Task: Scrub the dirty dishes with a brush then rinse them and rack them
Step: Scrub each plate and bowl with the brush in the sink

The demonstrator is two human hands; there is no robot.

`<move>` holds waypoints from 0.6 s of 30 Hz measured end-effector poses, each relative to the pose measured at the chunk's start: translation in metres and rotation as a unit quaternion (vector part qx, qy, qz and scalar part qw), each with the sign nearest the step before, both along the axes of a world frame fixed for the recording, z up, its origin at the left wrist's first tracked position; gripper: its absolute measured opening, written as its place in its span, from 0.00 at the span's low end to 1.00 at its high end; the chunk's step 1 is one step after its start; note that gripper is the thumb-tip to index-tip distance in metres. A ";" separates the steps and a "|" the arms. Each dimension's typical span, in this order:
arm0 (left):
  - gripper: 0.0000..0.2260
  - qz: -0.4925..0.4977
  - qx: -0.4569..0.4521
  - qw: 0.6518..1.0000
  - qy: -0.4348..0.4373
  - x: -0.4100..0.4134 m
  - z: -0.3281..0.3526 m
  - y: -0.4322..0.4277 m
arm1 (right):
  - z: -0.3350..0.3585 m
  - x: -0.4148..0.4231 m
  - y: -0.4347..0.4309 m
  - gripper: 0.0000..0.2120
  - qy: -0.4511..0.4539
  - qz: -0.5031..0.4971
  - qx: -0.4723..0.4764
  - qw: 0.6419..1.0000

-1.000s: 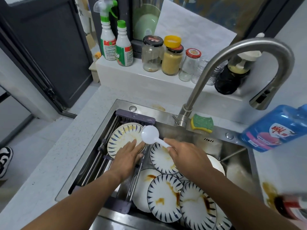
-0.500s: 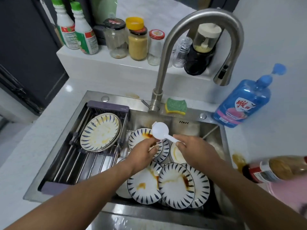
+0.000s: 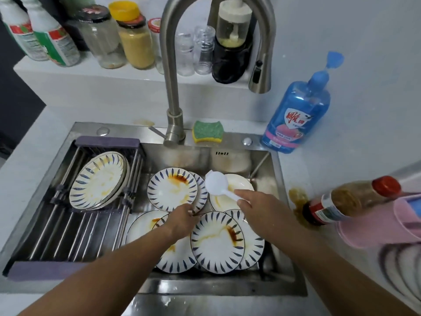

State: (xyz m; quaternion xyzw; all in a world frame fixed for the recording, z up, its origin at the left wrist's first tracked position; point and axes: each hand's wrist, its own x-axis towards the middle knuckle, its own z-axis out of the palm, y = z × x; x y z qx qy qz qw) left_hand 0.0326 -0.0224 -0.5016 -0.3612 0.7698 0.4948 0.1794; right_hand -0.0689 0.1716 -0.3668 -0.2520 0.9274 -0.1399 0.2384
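Both hands were down in the sink point(image 3: 227, 287), close together but not touching. The right hand point(image 3: 262, 208) was clamped on the handle of one white brush point(image 3: 216, 182). The brush's round head pointed away from the person and hung over a plain white plate point(image 3: 239, 182) just beyond the knuckles. The left hand point(image 3: 182, 218) had its fingers curled on the near rim of a stained plate point(image 3: 172, 189). That plate was blue-dashed round the edge and smeared brown, and it lay just beyond the hand, left of the brush head.

Seven plates showed in the basin. Besides those two, one peeped from under the stained plate. A front plate point(image 3: 217, 241) between the wrists overlapped another to its right. One lay under the left forearm, and a pale one lay left of that.

Farther left of the left hand, one rack point(image 3: 68, 224) of metal bars spanned the sink. It bore one stack of dirty plates point(image 3: 100, 179), at least two; the exact count was unclear.

Beyond the hands rose one faucet point(image 3: 170, 87), with one green-and-yellow sponge point(image 3: 207, 132) just right of its base. Right of the right hand, on the bench point(image 3: 341, 144), one blue detergent bottle point(image 3: 298, 110) stood upright. One sauce bottle point(image 3: 348, 201) lay on its side by a brown spill point(image 3: 298, 197).

On the shelf point(image 3: 114, 76) beyond stood two spray bottles point(image 3: 54, 39), three lidded jars point(image 3: 100, 35), two small clear bottles point(image 3: 184, 53) and one dark dispenser point(image 3: 232, 53).
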 end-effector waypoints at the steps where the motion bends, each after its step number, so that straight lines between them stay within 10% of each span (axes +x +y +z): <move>1: 0.09 -0.004 -0.011 1.000 -0.024 0.001 -0.006 0.002 | -0.005 -0.001 0.005 0.19 -0.010 -0.004 0.007 1.000; 18: 0.10 -0.035 0.002 0.996 -0.082 0.005 -0.052 0.023 | -0.050 -0.014 0.043 0.17 -0.090 -0.020 0.079 0.993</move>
